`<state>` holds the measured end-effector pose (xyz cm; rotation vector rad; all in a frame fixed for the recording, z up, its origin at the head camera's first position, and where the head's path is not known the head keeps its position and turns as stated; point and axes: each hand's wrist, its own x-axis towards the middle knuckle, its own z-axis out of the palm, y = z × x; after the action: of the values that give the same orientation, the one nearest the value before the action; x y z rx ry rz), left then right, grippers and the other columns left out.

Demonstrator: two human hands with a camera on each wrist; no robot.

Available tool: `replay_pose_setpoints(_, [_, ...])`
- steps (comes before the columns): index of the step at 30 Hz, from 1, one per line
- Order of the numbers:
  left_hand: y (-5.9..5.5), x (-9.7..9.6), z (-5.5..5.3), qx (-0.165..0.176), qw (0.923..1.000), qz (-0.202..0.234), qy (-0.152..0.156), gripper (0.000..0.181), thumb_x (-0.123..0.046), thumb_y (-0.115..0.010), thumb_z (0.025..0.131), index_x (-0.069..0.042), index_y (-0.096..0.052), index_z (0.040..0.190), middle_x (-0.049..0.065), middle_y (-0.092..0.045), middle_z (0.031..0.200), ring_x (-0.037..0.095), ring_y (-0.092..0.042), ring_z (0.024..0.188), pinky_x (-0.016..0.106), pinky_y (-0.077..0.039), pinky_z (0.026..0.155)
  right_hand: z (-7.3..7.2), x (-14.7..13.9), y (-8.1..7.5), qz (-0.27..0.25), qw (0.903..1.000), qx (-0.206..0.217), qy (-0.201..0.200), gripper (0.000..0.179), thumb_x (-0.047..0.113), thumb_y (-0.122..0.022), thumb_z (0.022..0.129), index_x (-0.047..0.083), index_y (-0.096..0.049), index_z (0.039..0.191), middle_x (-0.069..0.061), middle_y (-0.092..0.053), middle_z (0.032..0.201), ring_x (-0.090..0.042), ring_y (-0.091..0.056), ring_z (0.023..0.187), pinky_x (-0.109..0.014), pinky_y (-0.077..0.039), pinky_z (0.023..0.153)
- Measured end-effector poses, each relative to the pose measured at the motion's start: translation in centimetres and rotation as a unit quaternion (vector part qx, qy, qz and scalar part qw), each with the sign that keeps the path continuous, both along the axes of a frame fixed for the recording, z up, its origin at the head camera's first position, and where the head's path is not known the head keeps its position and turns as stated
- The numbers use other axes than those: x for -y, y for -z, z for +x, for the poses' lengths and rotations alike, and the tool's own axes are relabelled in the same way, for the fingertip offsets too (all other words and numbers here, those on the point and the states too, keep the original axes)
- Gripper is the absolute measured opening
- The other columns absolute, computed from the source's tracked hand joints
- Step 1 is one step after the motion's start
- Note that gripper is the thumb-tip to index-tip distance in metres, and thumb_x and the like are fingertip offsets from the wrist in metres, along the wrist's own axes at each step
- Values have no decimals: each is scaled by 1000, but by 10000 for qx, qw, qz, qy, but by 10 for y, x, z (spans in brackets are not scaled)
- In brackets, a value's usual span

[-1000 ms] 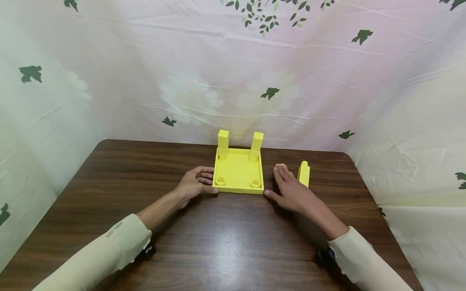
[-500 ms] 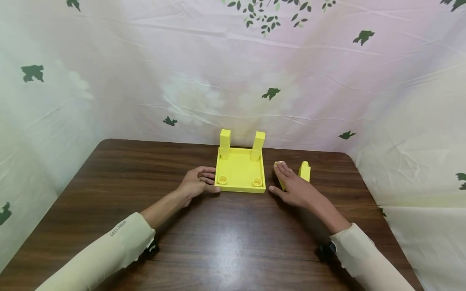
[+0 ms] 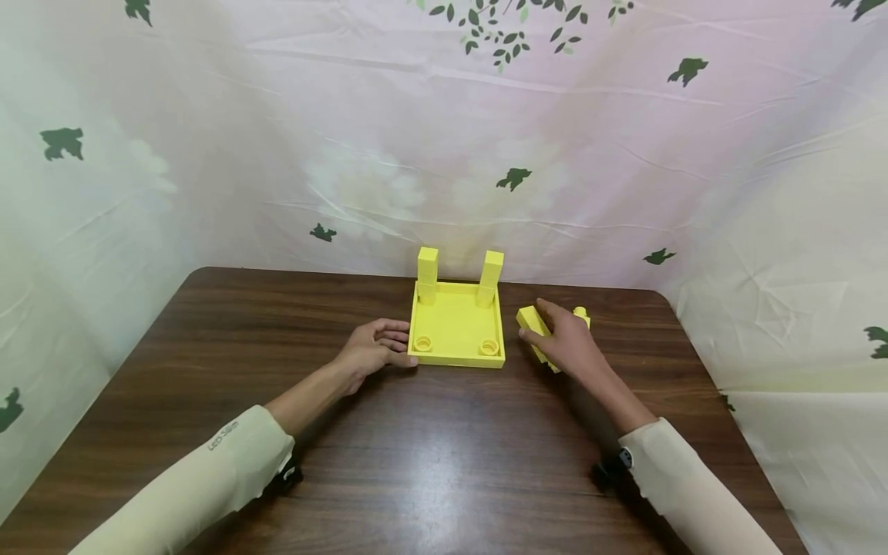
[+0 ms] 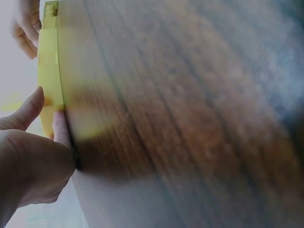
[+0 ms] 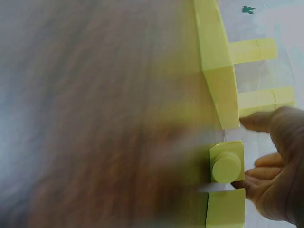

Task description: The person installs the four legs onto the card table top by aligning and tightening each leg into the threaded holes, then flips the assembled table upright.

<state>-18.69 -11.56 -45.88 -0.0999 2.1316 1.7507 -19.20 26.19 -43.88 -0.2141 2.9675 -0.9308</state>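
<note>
A square yellow tray (image 3: 454, 361) sits on the table, with two upright yellow posts (image 3: 427, 266) at its far corners and two ring sockets (image 3: 489, 348) at its near corners. My left hand (image 3: 371, 351) holds the tray's near left corner, thumb at the front wall and fingers against the side. My right hand (image 3: 570, 335) is spread over a loose yellow block (image 3: 527, 316), thumb on its left side. In the right wrist view a gap shows between the thumb and the block's pegged end (image 5: 226, 164), while a fingertip meets its other side.
A second yellow block (image 3: 581, 313) with a peg lies just right of the first, mostly hidden by my right hand. The brown wooden table (image 3: 430, 455) runs back to a patterned cloth (image 3: 388, 154) hanging close behind the tray.
My right hand has gone from lying flat over the block to straddling it, and the block now shows at a greater angle. My left hand stays at the tray.
</note>
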Motion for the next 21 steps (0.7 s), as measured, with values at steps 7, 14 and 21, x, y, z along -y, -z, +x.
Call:
replay_pose_setpoints(7, [2,2,3,-98,9997,230,40,74,-1,-98,85,-10,-68,152,14,-71,142,25,-71,120,25,-60,97,-15,2,-1,-342,9982,406,285,83,40,-76,108,-6,-44,169,-32,-52,170,-50,-54,155,-66,-53,123])
replay_pose_setpoints(14, [4,3,3,-156,9987,476,-71,74,3,-97,84,-10,-70,151,16,-71,144,23,-71,118,22,-62,94,-30,7,3,-94,9981,518,313,89,43,-77,107,-9,-42,169,-36,-50,169,-53,-51,155,-68,-51,123])
replay_pose_setpoints(21, [7,2,4,-128,9981,564,-205,73,6,-96,83,-12,-71,149,13,-72,144,20,-74,118,22,-63,95,-33,12,2,86,9979,538,349,73,37,-75,108,-12,-56,158,-35,-58,162,-54,-55,151,-65,-54,121])
